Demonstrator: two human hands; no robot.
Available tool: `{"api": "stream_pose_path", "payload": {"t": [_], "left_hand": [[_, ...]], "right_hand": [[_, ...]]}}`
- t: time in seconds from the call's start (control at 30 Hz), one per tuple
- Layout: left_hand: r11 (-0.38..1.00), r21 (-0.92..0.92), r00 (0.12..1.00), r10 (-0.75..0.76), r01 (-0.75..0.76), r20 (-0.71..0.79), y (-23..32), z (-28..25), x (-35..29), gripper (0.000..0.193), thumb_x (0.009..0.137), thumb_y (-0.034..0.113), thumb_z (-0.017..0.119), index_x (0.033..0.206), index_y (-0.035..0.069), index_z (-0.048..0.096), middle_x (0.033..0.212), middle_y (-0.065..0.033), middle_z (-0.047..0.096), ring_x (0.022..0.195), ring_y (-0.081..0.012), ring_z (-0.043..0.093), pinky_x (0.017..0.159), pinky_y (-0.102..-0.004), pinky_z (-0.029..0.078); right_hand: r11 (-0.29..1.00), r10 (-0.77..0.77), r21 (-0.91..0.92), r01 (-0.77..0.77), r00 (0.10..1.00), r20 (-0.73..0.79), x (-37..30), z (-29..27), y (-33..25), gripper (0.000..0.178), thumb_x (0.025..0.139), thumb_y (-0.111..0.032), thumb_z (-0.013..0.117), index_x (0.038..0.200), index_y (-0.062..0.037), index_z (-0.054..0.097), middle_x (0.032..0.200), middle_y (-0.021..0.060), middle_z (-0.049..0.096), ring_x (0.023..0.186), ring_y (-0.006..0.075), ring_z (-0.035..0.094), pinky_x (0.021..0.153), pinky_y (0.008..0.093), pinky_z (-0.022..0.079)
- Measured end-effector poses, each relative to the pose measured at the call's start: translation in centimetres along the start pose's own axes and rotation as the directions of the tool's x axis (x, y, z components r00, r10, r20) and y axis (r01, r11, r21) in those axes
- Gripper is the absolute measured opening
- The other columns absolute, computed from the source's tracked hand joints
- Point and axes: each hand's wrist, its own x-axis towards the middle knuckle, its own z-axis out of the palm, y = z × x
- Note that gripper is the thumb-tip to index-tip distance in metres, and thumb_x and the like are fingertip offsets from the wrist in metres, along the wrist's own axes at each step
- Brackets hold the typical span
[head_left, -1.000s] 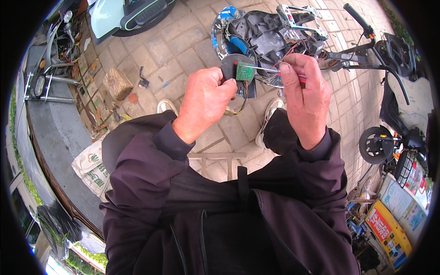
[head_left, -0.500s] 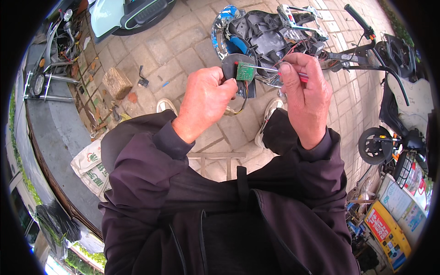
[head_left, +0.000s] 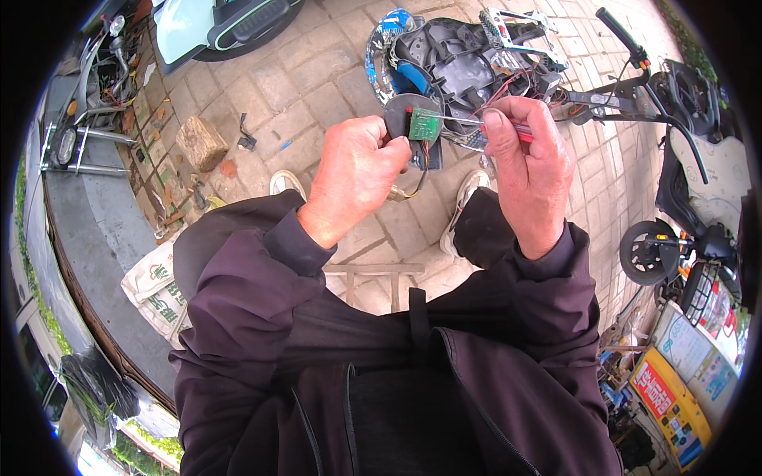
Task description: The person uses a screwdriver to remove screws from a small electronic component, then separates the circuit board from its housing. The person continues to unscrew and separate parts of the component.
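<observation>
Circuit board (head_left: 426, 125), small and green with thin wires (head_left: 427, 155) hanging below it, sits in front of the person, its lower left corner grasped by the curled left hand (head_left: 357, 176). Gripping a red-handled screwdriver (head_left: 460, 120), the right hand (head_left: 532, 170) points the metal shaft leftward at the board; whether the tip touches is unclear. Beyond lies a black plastic shell (head_left: 460, 67) on the paving (head_left: 317, 87).

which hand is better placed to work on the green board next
Right, most likely: the right hand holds the red-handled tool, its thin shaft toward the green board. The left hand seems busy gripping the board's edge.
</observation>
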Motion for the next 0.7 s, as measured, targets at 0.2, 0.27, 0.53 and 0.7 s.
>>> {"api": "stream_pose_path", "payload": {"t": [0.2,0.27,0.53,0.7], "left_hand": [[1.000,-0.017,1.000,0.006,-0.006,-0.005,-0.34,0.09,0.16,0.019,0.096,0.012,0.069,0.086,-0.004,0.071,0.076,-0.0044,0.074,0.064,-0.0050,0.058,0.057,-0.0266,0.043],[0.999,-0.040,1.000,0.014,-0.014,0.000,-0.43,0.18,0.15,0.018,0.096,0.011,0.069,0.086,-0.004,0.071,0.077,-0.0046,0.074,0.064,-0.0051,0.058,0.057,-0.0265,0.044],[1.000,-0.028,1.000,0.009,-0.009,0.007,-0.43,0.07,0.12,0.019,0.097,0.011,0.068,0.085,-0.003,0.071,0.077,-0.0047,0.074,0.065,-0.0049,0.058,0.057,-0.0265,0.044],[0.998,-0.051,0.998,0.041,-0.043,-0.042,-0.18,0.37,-0.05,0.021,0.092,0.011,0.066,0.082,-0.007,0.068,0.062,-0.0047,0.056,0.062,-0.0067,0.048,0.054,-0.0342,0.043]], "right_hand": [[0.981,-0.135,0.133,0.143,0.988,-0.071,0.37,0.83,0.60,0.029,0.097,-0.004,0.076,0.123,-0.0021,0.064,0.110,0.0110,0.074,0.097,0.0198,0.077,0.084,0.0327,0.059],[0.978,-0.172,0.107,0.180,0.982,-0.079,0.43,0.97,0.59,0.029,0.098,-0.005,0.076,0.124,-0.0018,0.063,0.111,0.0108,0.073,0.096,0.0187,0.076,0.084,0.0323,0.059],[0.994,0.075,0.082,-0.073,0.997,-0.018,0.17,0.09,0.02,0.033,0.098,-0.004,0.075,0.128,-0.0015,0.062,0.105,0.0100,0.075,0.097,0.0169,0.073,0.086,0.0317,0.058],[0.978,-0.034,0.205,0.039,0.999,-0.026,0.10,0.56,0.41,0.038,0.099,0.005,0.069,0.134,0.0004,0.056,0.118,0.0098,0.071,0.105,0.0127,0.067,0.089,0.0275,0.056]]}}
